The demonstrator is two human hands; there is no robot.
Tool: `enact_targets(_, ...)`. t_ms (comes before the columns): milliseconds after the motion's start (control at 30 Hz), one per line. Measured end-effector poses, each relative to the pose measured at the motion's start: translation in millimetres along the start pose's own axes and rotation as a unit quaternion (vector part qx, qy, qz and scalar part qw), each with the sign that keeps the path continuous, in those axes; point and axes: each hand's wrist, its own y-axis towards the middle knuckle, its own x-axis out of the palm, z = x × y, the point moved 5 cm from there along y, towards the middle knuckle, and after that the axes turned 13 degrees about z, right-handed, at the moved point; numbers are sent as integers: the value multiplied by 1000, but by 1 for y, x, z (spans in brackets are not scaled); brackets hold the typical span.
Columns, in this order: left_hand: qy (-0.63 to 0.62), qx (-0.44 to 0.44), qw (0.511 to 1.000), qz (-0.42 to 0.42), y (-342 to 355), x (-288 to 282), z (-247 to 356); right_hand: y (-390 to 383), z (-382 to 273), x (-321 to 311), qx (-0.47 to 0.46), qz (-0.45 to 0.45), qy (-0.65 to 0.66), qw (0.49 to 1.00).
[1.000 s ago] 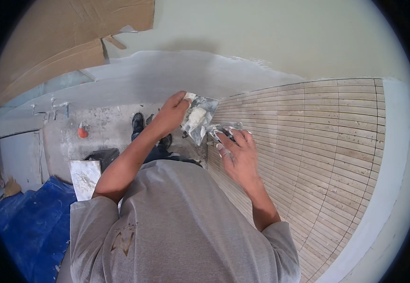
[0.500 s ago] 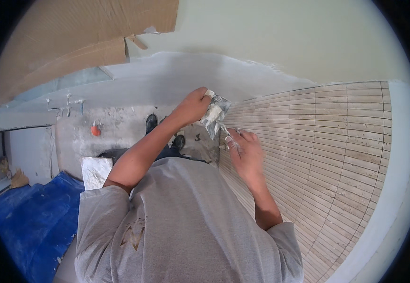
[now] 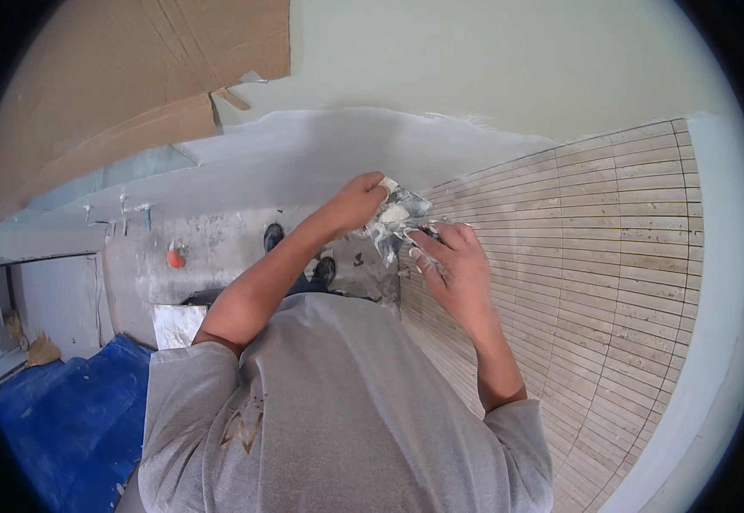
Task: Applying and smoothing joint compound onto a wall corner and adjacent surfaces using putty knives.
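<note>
My left hand (image 3: 360, 203) is closed on the edge of a wide putty knife (image 3: 415, 203), whose flat blade is smeared with white putty and carries a soft white lump (image 3: 395, 214). Just right of it, my right hand (image 3: 459, 272) grips a slim putty-caked scraper (image 3: 421, 229) and brings its end against the blade; its exact shape is partly hidden by the fingers. White putty sticks to the right fingers and thumb. Both hands are in front of my body, above the floor by the wall.
Slatted beige tiling (image 3: 594, 248) covers the right side, below a smooth pale wall (image 3: 492, 68). Brown cardboard (image 3: 158, 60) hangs upper left. On the left are pipe stubs (image 3: 124, 209), an orange object (image 3: 175, 258), a whitish board (image 3: 177, 325) and a blue sheet (image 3: 73, 419).
My right hand has moved slightly up and right, its scraper now nearer the putty on the blade. The left hand's blade has tilted a little. The whole view has shifted slightly.
</note>
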Motion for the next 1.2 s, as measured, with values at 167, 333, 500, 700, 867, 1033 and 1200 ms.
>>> enact_targets(167, -45, 22, 998, 45, 10, -1, -17, 0, -6, -2, -18, -33, -31, 999)
enact_targets(333, -103, -56, 989, 92, 7, -13, -23, 4, -18, 2, -16, -48, -27, 998)
enact_targets(500, -203, -122, 971, 26, 8, -15, -26, 3, -20, 0, -17, -45, -13, 999)
enact_targets(700, -229, -123, 965, -17, 3, -16, -11, 1, -14, -6, -22, 33, 47, 998)
enact_targets(867, -232, -120, 965, -14, -6, -14, 2, -1, -15, -9, -19, 5, 37, 999)
enact_targets(1033, -205, -121, 971, -21, -6, -21, -3, 3, -27, -6, -52, -31, -3, 998)
enact_targets(1200, -189, -106, 976, -29, -6, -22, -2, 6, -30, -5, -54, -69, -8, 996)
